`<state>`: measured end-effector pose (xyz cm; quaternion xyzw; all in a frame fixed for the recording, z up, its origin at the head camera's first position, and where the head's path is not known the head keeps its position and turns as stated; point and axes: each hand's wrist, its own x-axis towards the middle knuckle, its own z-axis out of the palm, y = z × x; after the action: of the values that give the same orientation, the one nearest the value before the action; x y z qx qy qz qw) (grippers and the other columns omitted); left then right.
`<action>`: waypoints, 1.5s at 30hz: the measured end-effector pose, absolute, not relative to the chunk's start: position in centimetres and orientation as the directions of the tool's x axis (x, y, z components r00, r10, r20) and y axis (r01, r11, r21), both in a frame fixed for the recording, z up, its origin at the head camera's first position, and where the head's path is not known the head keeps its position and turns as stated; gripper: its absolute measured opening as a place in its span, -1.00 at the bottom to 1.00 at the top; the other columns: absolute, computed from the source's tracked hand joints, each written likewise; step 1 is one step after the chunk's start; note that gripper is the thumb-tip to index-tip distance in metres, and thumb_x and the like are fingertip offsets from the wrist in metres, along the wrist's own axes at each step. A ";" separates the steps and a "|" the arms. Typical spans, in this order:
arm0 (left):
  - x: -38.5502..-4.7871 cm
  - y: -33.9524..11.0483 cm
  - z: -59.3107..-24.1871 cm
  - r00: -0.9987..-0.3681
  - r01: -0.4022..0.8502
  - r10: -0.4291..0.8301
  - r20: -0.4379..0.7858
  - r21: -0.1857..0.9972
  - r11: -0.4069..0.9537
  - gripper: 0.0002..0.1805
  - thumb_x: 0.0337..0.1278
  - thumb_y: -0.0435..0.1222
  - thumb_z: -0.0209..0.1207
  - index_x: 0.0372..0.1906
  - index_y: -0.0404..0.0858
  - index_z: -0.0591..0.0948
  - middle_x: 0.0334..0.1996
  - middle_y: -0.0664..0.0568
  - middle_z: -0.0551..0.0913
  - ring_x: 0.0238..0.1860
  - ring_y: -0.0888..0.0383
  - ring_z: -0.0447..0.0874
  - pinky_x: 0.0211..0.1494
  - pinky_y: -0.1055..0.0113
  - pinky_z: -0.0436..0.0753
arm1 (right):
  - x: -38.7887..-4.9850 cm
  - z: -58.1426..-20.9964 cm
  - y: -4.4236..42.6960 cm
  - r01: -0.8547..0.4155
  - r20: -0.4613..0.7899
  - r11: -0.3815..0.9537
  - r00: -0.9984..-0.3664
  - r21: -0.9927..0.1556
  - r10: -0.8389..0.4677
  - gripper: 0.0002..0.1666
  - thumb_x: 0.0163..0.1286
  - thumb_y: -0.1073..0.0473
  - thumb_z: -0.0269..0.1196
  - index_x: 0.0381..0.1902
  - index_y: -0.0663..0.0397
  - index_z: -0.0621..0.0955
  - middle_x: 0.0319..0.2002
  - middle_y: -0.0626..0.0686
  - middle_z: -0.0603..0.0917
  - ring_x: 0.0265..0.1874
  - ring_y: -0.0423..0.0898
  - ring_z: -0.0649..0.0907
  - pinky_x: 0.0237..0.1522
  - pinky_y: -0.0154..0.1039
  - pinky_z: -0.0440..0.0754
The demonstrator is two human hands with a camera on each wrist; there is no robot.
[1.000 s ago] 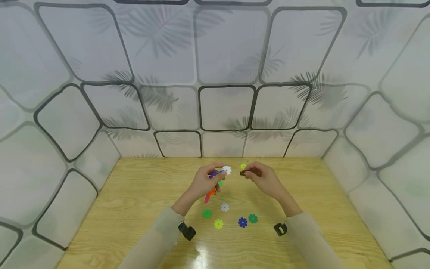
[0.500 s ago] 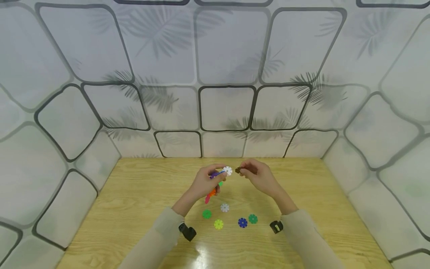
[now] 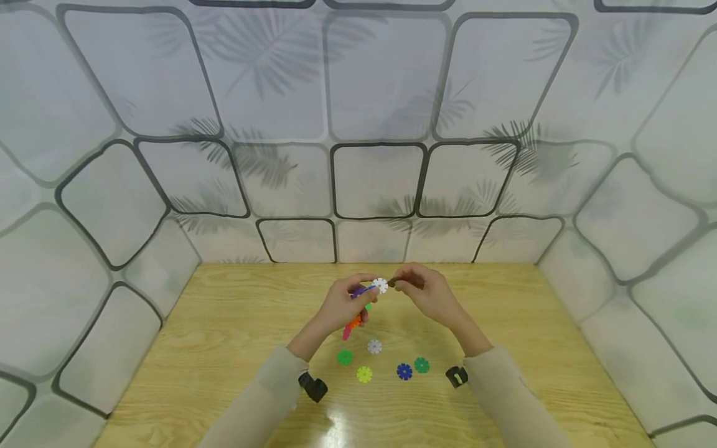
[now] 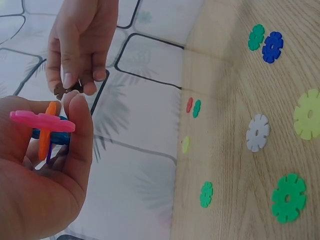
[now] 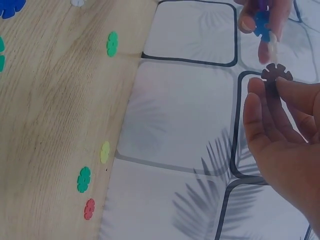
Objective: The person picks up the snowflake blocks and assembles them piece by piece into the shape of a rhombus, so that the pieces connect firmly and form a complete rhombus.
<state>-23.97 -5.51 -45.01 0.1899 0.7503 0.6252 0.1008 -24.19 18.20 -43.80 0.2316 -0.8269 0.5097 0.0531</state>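
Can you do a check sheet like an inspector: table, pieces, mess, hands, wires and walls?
Table: pale wooden table, shiny spot at the near side.
Pieces: joined discs, white end disc; brown disc; loose discs lie on the table.
Mess: nothing seen besides the discs.
Hands: left hand holds the joined discs; right hand pinches the brown disc close to the white end disc, can't tell if they touch.
Wires: nothing seen.
Walls: pale wall with dark outlines and leaf prints.
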 end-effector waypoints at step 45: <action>-24.0 -5.4 -45.1 -0.869 0.203 0.480 0.117 0.970 0.131 -0.54 0.53 -0.20 0.23 0.41 -0.18 0.57 -0.23 -0.20 0.73 -0.54 -0.12 0.79 -0.45 0.07 0.83 | -23.9 -43.8 16.5 -0.430 0.320 0.379 -0.892 -0.820 -0.319 -0.85 0.51 0.30 0.32 -0.02 0.09 0.75 -0.10 0.10 0.81 -0.20 -0.16 0.76 -0.22 -0.36 0.70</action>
<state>-23.95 -5.37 -45.08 0.2297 0.7435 0.6180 0.1122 -23.93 16.54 -43.76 0.2260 -0.8284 0.5096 0.0543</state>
